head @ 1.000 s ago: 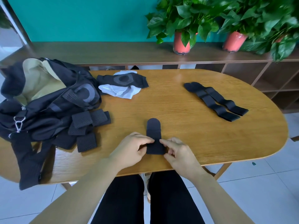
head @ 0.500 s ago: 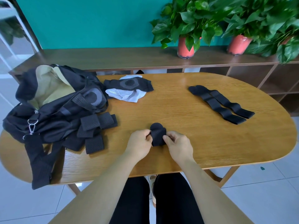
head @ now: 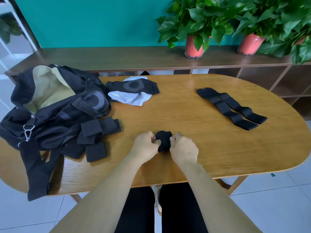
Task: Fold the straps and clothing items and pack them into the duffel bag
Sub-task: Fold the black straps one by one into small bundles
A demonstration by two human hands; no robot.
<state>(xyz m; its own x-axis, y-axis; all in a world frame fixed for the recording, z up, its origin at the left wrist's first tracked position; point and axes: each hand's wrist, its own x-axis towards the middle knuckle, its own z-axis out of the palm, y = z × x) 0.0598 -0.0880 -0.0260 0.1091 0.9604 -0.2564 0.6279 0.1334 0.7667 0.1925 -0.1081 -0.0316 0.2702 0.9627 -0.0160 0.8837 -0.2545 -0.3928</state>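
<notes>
Both my hands meet near the front edge of the oval wooden table [head: 193, 125]. My left hand [head: 146, 147] and right hand [head: 183, 148] each have fingers curled in, pinching a short black fabric strap [head: 164, 141] from either side.

A second ago this strap lay flat with its rounded end reaching away from me. Now it is doubled into a small, thick bundle, so I judge this fold nearly done and the strap ready for packing.

Counted:
- one open black duffel bag with tan lining [head: 50, 105], far left
- at least four folded black perforated straps [head: 97, 132], overlapping beside the bag, exact number unclear
- two long black straps [head: 230, 108], unfolded, well apart to my right
- one black garment with a grey ring [head: 133, 86] lying on one white garment [head: 133, 100]
</notes>
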